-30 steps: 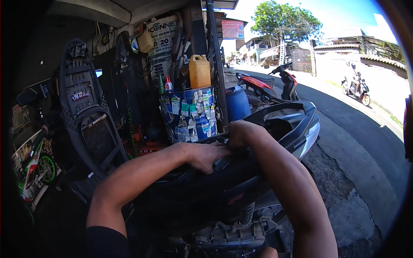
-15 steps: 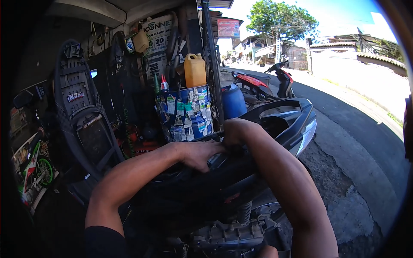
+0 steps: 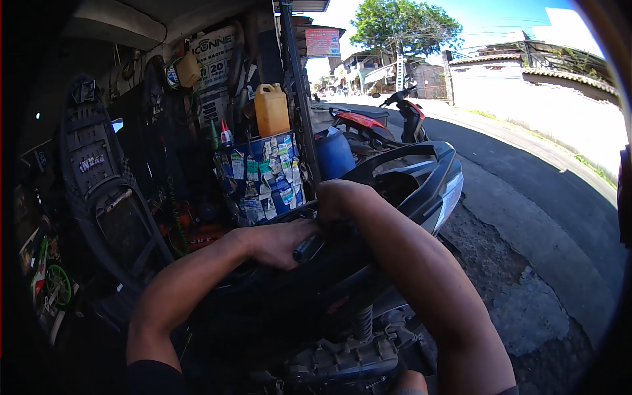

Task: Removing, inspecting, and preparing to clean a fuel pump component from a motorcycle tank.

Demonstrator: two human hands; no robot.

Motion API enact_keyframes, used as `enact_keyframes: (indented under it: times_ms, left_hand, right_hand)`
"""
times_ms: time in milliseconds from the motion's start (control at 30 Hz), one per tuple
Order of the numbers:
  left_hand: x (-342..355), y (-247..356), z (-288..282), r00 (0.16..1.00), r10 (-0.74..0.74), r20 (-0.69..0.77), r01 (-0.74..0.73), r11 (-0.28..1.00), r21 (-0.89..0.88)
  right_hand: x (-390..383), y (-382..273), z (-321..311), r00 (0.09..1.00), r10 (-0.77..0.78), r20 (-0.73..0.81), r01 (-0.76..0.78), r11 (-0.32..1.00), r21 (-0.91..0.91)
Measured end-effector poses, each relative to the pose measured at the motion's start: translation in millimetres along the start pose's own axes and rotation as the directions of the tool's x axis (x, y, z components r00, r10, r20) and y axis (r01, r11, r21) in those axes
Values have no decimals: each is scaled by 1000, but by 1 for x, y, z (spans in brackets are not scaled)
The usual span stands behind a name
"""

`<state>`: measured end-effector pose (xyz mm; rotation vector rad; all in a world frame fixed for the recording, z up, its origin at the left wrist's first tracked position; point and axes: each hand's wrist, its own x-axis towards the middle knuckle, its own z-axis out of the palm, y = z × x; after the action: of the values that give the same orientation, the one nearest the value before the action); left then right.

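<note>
Two hands work on one black scooter body panel (image 3: 401,178) that lies low in the middle, in front of the person. The left hand (image 3: 280,240) is curled around a dark tool handle (image 3: 308,249), pinching it against the panel's near edge. The right hand (image 3: 336,197) rests just beside it on the panel rim, fingers folded over the edge; how tightly it grips I cannot tell. Behind stand one orange jerrycan (image 3: 271,108) on one sticker-covered drum (image 3: 263,178), one blue barrel (image 3: 334,155) and one red scooter (image 3: 375,125) by the road. Compared with half a second ago, both hands sit where they were; the view has merely shifted slightly.
</note>
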<state>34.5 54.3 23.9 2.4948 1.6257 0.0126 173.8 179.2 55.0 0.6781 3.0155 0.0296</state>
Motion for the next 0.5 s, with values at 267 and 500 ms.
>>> enact_keyframes:
  times_ms: [267,500]
  left_hand:
    - [-4,8,-5,982,-180,53,185,976,-113]
    - [-3,2,-4,967,-241,80,253,942,-221]
  right_hand:
    - [-2,-1,3,1000,-10,0,10,1000,-4]
    - [-1,-1,6,1000,-15,4,15,1000,-4]
